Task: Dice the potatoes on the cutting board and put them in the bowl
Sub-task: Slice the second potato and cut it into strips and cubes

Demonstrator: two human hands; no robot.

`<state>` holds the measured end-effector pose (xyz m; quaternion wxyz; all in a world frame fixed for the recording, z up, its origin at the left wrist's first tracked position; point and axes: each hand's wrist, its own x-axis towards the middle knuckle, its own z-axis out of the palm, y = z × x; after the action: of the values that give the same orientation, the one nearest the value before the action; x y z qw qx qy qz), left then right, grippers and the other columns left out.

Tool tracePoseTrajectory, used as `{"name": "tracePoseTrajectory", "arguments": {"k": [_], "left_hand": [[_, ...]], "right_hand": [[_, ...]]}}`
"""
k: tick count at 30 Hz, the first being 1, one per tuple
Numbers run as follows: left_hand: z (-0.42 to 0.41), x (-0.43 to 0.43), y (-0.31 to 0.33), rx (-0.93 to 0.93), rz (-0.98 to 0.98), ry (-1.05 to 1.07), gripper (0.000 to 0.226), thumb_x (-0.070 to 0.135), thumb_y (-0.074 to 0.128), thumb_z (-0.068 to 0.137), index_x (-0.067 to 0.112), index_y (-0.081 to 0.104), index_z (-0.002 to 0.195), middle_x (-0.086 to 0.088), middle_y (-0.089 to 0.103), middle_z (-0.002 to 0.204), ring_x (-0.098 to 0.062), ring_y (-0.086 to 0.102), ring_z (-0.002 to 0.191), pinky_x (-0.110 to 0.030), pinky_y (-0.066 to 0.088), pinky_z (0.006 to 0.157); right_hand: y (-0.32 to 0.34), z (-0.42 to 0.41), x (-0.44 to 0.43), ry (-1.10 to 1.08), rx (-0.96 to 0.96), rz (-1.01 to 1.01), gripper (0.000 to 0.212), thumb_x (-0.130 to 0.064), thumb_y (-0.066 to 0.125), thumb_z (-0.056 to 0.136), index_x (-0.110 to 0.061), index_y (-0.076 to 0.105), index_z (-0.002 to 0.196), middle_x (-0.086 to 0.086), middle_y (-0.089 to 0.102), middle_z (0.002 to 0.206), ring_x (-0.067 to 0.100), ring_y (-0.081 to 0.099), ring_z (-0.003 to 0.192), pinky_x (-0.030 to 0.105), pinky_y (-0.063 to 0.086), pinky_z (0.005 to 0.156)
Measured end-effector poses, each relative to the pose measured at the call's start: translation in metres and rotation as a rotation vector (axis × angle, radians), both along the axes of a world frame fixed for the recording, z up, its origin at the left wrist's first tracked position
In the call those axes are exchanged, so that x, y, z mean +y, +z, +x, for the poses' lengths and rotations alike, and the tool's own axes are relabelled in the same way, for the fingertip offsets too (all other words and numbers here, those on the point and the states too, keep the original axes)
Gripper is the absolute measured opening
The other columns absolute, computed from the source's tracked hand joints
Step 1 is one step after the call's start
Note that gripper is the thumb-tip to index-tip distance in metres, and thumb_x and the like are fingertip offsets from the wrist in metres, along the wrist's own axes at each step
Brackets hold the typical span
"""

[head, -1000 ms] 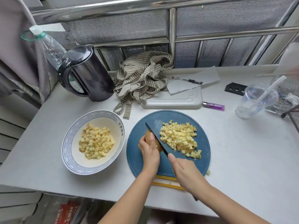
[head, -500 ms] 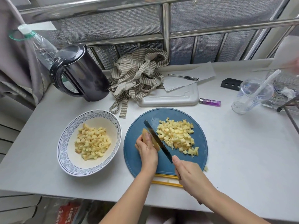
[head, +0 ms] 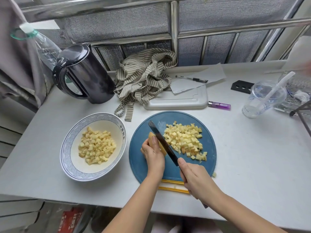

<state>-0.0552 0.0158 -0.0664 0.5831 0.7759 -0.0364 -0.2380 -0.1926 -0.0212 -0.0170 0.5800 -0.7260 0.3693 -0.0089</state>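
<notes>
Holding the last uncut potato piece (head: 152, 137) down on the round blue cutting board (head: 143, 167), your left hand (head: 154, 154) has its fingers curled round the chunk, with one fingertip on top. Your right hand (head: 196, 180) is wrapped round the handle of a dark knife (head: 162, 142). Its blade stands just beside the chunk on the right and angles away from you; whether the edge has bitten in cannot be told.

Right of the blade, a heap of diced potato (head: 184, 139) lies on the board. Just left of the board, a white bowl (head: 67, 148) with a blue patterned rim already holds a batch of cubes (head: 96, 147). You look well past halfway: one small piece is left to dice, then the heap must go into the bowl.

Everything sits on a pale grey table (head: 252, 157). Two yellow chopsticks (head: 173, 190) lie at the board's near edge. Further back are a black kettle (head: 84, 73), a crumpled striped cloth (head: 143, 78), a white tray (head: 176, 100), a pen (head: 191, 79) on paper, a purple lighter (head: 218, 105) and a clear plastic cup (head: 262, 101) with a straw. Metal rails and mesh panels close off the back.
</notes>
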Motion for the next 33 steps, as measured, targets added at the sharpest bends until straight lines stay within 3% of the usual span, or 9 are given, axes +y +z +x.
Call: {"name": "tracePoseTrajectory", "arguments": {"k": [7, 10, 13, 19, 22, 25, 29, 33], "left_hand": [[0.001, 0.001, 0.000, -0.020, 0.035, -0.030, 0.070, 0.063, 0.031, 0.084, 0.010, 0.040, 0.129, -0.005, 0.036, 0.130, -0.005, 0.033, 0.114, -0.017, 0.020, 0.097], [0.004, 0.002, -0.002, -0.060, 0.086, -0.061, 0.052, 0.047, 0.034, 0.097, 0.006, 0.039, 0.128, -0.008, 0.036, 0.129, -0.005, 0.032, 0.111, -0.013, 0.019, 0.093], [0.007, 0.001, -0.006, -0.080, 0.114, -0.076, 0.050, 0.045, 0.035, 0.098, 0.005, 0.039, 0.128, -0.008, 0.035, 0.128, -0.013, 0.033, 0.121, -0.018, 0.021, 0.098], [0.009, 0.002, -0.009, -0.101, 0.131, -0.091, 0.049, 0.044, 0.035, 0.098, 0.005, 0.038, 0.127, -0.006, 0.035, 0.126, -0.007, 0.031, 0.116, -0.016, 0.020, 0.096], [0.012, 0.002, -0.010, -0.108, 0.135, -0.100, 0.046, 0.044, 0.036, 0.098, 0.006, 0.038, 0.125, -0.003, 0.034, 0.121, -0.014, 0.031, 0.124, -0.019, 0.021, 0.099], [0.012, 0.002, -0.013, -0.140, 0.141, -0.138, 0.059, 0.055, 0.032, 0.095, 0.004, 0.039, 0.125, -0.005, 0.036, 0.123, -0.014, 0.029, 0.122, -0.022, 0.021, 0.103], [0.013, 0.001, -0.014, -0.144, 0.153, -0.139, 0.048, 0.043, 0.036, 0.099, 0.004, 0.038, 0.126, -0.008, 0.036, 0.126, -0.012, 0.028, 0.121, -0.022, 0.021, 0.103], [0.016, 0.005, -0.016, -0.149, 0.142, -0.152, 0.053, 0.047, 0.034, 0.096, 0.004, 0.040, 0.126, -0.008, 0.038, 0.126, -0.006, 0.026, 0.112, -0.019, 0.020, 0.100]], "right_hand": [[0.001, 0.004, -0.001, 0.010, 0.040, 0.033, 0.057, -0.059, 0.023, 0.096, -0.014, 0.040, 0.064, -0.008, 0.035, 0.046, 0.007, 0.033, 0.043, 0.029, 0.034, 0.052], [0.004, 0.003, -0.005, -0.003, 0.053, 0.141, 0.057, -0.057, 0.025, 0.099, -0.014, 0.036, 0.062, -0.009, 0.029, 0.041, 0.010, 0.027, 0.037, 0.026, 0.030, 0.043], [0.008, 0.005, -0.006, -0.019, 0.049, 0.251, 0.057, -0.059, 0.026, 0.098, -0.016, 0.033, 0.062, -0.005, 0.025, 0.043, 0.013, 0.023, 0.036, 0.023, 0.027, 0.039], [0.008, 0.009, -0.001, -0.057, 0.042, 0.324, 0.056, -0.061, 0.027, 0.096, -0.015, 0.034, 0.065, -0.005, 0.025, 0.044, 0.013, 0.021, 0.039, 0.020, 0.024, 0.039], [0.006, 0.010, -0.001, -0.070, 0.051, 0.331, 0.056, -0.063, 0.027, 0.094, -0.014, 0.035, 0.067, -0.004, 0.025, 0.045, 0.013, 0.020, 0.039, 0.020, 0.023, 0.040], [0.004, 0.012, -0.004, -0.069, 0.046, 0.333, 0.059, -0.067, 0.028, 0.090, -0.013, 0.036, 0.067, -0.001, 0.025, 0.047, 0.014, 0.022, 0.039, 0.022, 0.025, 0.040], [0.003, 0.016, -0.006, -0.062, 0.035, 0.349, 0.063, -0.071, 0.030, 0.083, -0.009, 0.040, 0.072, 0.002, 0.024, 0.050, 0.014, 0.021, 0.039, 0.024, 0.025, 0.042], [0.003, 0.019, -0.004, -0.058, 0.041, 0.358, 0.060, -0.069, 0.029, 0.086, -0.013, 0.036, 0.068, 0.001, 0.023, 0.049, 0.014, 0.021, 0.039, 0.024, 0.024, 0.042]]}}
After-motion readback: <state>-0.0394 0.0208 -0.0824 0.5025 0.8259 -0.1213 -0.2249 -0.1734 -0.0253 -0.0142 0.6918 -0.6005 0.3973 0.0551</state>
